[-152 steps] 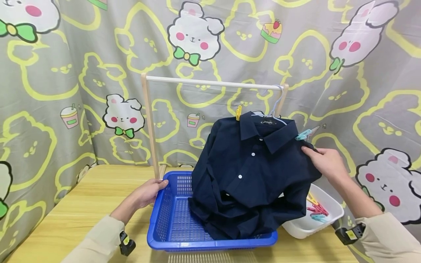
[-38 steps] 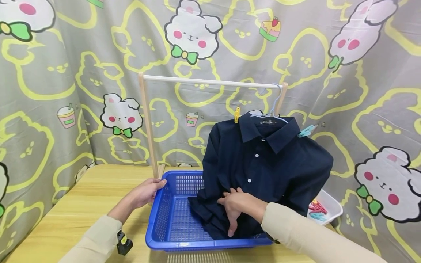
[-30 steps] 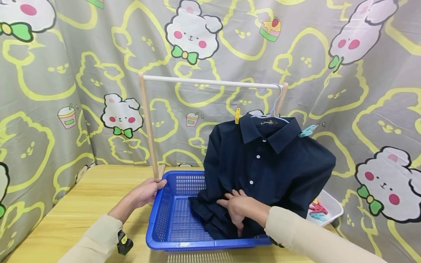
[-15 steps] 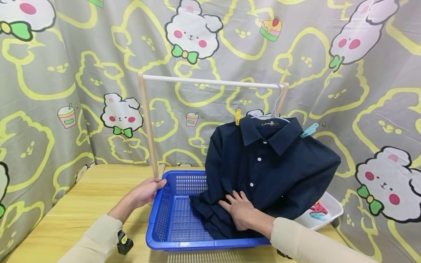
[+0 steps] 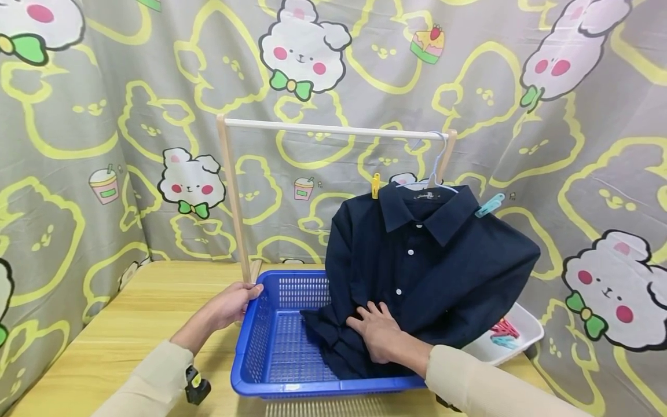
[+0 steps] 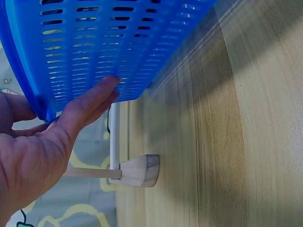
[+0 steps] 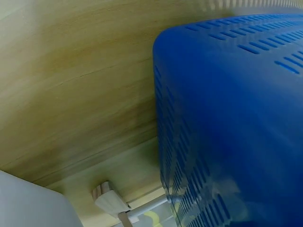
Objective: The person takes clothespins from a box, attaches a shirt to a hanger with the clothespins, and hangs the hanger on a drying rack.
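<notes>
A navy button-up shirt [image 5: 417, 272] hangs on a light-blue hanger [image 5: 436, 174] at the right end of the drying rack. Its lower part is bunched inside a blue plastic basket [image 5: 250, 353]. With fingers spread, my right hand [image 5: 379, 333] presses on the shirt's lower front; the right wrist view shows only the basket's outside, not the hand. My left hand [image 5: 234, 304] grips the basket's left rim, thumb on top and fingers along the outer wall in the left wrist view. A yellow clothespin [image 5: 376, 186] and a light-blue clothespin [image 5: 490, 205] sit at the two shoulders.
The rack's white rail [image 5: 333, 128] spans two wooden posts behind the basket. Right of the basket, partly behind the shirt, stands a white tub [image 5: 534, 333] holding red and light-blue clothespins. A patterned curtain [image 5: 385, 69] backs the wooden table [image 5: 172, 289].
My right hand has gone from pinching the shirt's right-side shoulder to pressing on its lower front. That shoulder now spreads wider to the right. My left hand stays on the basket rim.
</notes>
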A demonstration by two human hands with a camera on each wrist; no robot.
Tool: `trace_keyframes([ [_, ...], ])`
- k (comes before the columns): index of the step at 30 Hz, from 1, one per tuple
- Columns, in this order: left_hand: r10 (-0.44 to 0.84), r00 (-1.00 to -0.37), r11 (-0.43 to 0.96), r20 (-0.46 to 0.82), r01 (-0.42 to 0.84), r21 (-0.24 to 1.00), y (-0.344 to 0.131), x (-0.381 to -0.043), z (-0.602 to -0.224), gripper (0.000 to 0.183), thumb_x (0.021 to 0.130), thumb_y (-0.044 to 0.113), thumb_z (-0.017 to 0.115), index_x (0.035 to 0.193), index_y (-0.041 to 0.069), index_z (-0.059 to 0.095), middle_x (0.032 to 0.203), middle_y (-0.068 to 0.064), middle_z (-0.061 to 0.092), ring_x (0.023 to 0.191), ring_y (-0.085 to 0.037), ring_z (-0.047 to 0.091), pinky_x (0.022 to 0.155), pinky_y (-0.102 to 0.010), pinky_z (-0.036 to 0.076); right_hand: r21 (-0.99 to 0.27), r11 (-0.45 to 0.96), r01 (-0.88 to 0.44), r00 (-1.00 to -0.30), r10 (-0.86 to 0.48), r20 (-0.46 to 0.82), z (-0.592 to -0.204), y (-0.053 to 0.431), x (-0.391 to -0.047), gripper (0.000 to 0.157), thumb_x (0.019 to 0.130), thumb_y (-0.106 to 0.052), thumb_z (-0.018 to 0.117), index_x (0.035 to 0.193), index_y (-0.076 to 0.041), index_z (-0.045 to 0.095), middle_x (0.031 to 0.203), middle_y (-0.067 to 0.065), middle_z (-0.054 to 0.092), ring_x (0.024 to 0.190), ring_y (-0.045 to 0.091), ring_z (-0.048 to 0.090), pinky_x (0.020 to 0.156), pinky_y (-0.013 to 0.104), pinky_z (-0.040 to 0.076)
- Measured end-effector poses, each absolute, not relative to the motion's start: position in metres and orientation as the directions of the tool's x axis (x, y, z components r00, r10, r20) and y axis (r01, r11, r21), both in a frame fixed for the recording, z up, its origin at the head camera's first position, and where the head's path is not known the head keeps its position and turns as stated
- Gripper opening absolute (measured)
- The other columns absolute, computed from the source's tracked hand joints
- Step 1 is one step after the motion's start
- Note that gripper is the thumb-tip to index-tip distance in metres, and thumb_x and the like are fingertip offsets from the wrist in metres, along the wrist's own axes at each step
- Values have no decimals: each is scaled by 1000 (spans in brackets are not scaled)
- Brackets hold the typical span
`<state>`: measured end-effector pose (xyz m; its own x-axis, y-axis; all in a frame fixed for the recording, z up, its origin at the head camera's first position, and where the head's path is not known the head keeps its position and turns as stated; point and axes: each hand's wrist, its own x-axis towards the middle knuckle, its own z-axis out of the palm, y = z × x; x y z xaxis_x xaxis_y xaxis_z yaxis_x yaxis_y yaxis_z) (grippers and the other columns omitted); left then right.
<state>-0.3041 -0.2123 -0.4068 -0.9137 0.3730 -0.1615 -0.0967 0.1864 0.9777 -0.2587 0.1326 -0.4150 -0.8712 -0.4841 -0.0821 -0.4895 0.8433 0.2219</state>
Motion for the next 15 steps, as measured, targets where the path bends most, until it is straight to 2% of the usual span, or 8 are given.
trace_keyframes([
  [5,376,-913,190,-159,-92,977,-213,-303,-407,34,112,20,31,117,-9,48,71,5,44,67,-8,52,65,-28,52,200,846,-493,-868,-494,-50,-418,133,-263,61,71,-6,86,120,-28,59,132,6,59,131,34,49,111,55,36],
  [9,384,-910,188,-159,-92,978,-212,-303,-407,33,112,21,33,116,-8,49,72,5,45,68,-8,52,65,-28,53,197,851,-487,-872,-487,-49,-420,132,-266,57,73,-7,85,119,-29,61,132,6,59,131,35,49,110,56,36],
  [15,387,-908,191,-162,-93,977,-214,-305,-408,35,112,21,31,117,-10,47,72,6,46,68,-8,54,66,-28,54,195,852,-487,-872,-488,-45,-420,132,-268,53,74,-8,84,118,-29,62,129,5,60,125,32,50,107,55,37],
])
